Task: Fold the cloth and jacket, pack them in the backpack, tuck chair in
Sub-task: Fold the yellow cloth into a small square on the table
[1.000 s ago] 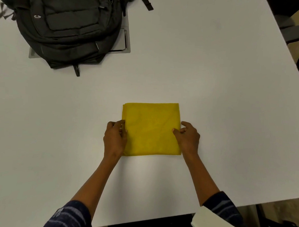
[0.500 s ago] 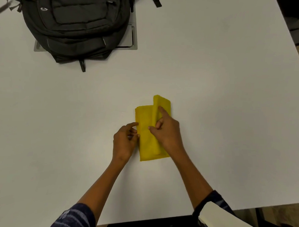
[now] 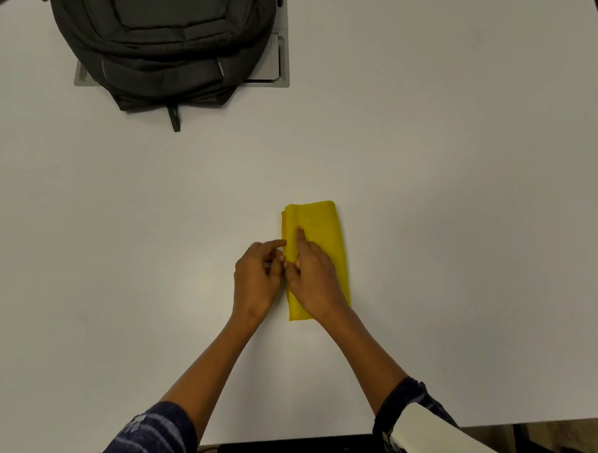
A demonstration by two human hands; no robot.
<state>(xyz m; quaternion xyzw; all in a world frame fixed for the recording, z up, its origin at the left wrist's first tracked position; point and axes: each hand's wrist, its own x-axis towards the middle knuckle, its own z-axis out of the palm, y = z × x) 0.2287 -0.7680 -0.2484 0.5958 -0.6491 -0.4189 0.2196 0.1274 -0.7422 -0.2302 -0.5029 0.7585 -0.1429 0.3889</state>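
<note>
Black backpack [image 3: 162, 39] far left on white table [image 3: 464, 165], left hand [image 3: 255, 282] fingertips pinching left edge of narrow folded yellow cloth [image 3: 324, 234] near centre, right hand [image 3: 314, 278] resting on it, index finger extended flat.

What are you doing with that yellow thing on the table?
A person is folding a yellow cloth on a white table. It lies as a narrow strip. The right hand presses down on it, forefinger stretched out, and the left hand touches its left edge. A black backpack lies farther back, apart from the cloth.
</note>
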